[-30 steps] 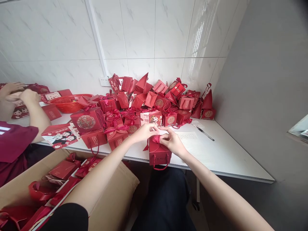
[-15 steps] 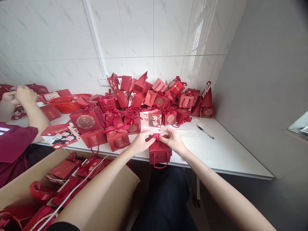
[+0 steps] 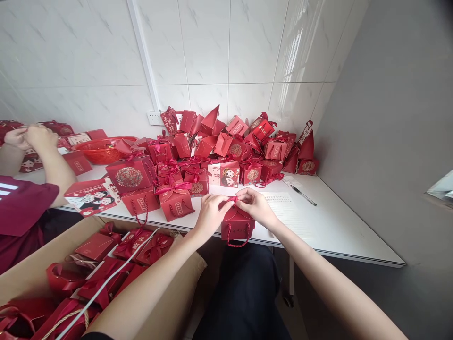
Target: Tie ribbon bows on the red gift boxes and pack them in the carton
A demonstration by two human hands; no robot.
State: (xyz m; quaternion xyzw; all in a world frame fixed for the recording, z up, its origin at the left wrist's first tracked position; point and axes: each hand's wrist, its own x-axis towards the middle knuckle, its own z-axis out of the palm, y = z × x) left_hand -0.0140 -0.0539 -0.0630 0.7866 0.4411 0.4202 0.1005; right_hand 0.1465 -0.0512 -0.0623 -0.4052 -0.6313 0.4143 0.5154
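Note:
In front of me a small red gift box [image 3: 238, 228] with a twisted cord handle stands at the table's front edge. A red ribbon [image 3: 232, 199] lies gathered on its top. My left hand [image 3: 211, 215] pinches the ribbon from the left, thumb against fingers. From the other side my right hand [image 3: 255, 206] grips it the same way, so the fingertips of both hands nearly meet. The fingers partly hide the ribbon's knot and the box's top flaps.
Many red gift boxes [image 3: 235, 150] are heaped along the wall. Lined paper [image 3: 286, 212] and a pen [image 3: 303, 194] lie right on the white table [image 3: 350, 231]. At left are a red basket [image 3: 99, 150], a carton [image 3: 177, 288] of boxes and a co-worker's hands [image 3: 38, 137].
My left hand has turned a little, its fingers now closer over the ribbon. The ribbon bunch looks smaller and lower between my fingertips. The whole view has shifted slightly.

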